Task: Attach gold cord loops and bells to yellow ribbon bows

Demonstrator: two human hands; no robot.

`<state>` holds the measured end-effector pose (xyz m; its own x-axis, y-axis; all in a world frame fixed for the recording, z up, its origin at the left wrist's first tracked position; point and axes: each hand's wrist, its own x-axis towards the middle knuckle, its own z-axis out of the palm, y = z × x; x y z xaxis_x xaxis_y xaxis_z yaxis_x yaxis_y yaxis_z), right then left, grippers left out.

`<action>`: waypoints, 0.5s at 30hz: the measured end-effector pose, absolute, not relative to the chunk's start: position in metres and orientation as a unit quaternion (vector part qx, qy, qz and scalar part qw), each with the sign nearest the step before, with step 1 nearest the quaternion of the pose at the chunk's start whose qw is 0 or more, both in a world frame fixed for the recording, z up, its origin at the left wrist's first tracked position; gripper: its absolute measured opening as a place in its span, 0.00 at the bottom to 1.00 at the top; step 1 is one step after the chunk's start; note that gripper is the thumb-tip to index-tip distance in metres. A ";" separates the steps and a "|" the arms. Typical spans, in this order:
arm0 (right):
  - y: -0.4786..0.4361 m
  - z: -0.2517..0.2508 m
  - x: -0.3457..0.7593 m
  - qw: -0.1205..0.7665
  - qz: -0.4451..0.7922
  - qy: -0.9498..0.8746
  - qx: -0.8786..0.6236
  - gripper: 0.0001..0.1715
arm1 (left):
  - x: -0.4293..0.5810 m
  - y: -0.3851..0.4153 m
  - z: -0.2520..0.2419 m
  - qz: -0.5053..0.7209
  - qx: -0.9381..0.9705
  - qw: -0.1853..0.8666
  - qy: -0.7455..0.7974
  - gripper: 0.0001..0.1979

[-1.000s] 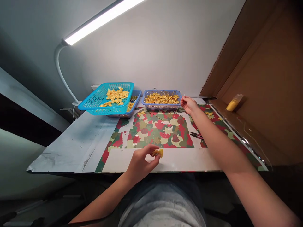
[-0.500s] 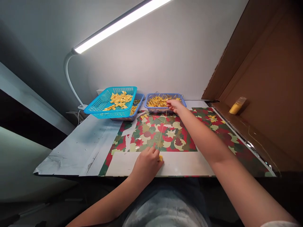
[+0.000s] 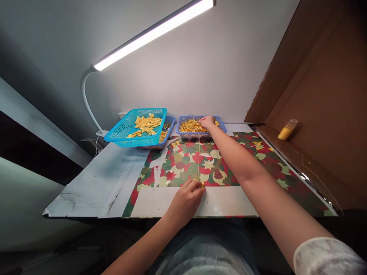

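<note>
My left hand (image 3: pixel 189 194) is closed on a small yellow ribbon bow (image 3: pixel 202 184) at the near side of the table, over the edge of a white strip. A thin yellow cord (image 3: pixel 198 156) runs taut from the bow away to my right hand (image 3: pixel 207 122), whose fingers pinch its far end. That hand is above the front of a blue-purple basket (image 3: pixel 183 134) heaped with golden bows and cords (image 3: pixel 189 125). Another bow (image 3: pixel 175 144) with a cord lies on the camouflage-patterned sheet (image 3: pixel 177 172) before the basket.
At left, a turquoise basket (image 3: pixel 120 135) of yellow bows rests tilted on a second purple basket (image 3: pixel 169 131). A lamp (image 3: pixel 155 36) arches over them. Further bows (image 3: pixel 257 145) lie at right, near a clear tube with yellow contents (image 3: pixel 286 130) on a cardboard ledge.
My left hand has moved slightly away from me and to the right with the bow. My right hand has shifted a little left, the cord still stretched between them. The view has tilted slightly.
</note>
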<state>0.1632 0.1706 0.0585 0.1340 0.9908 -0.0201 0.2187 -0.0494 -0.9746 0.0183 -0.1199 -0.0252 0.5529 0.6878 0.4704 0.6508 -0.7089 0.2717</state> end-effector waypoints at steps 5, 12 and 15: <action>0.159 0.070 0.164 0.380 0.252 -0.635 -0.623 0.19 | 0.032 -0.109 -0.032 0.301 0.865 0.021 0.401 0.14; 0.095 0.049 0.136 0.186 0.126 -0.811 -0.541 0.19 | 0.037 -0.108 -0.028 0.325 0.852 0.013 0.409 0.13; 0.078 0.032 0.122 0.098 0.092 -0.823 -0.552 0.19 | 0.036 -0.111 -0.024 0.339 0.849 0.007 0.405 0.10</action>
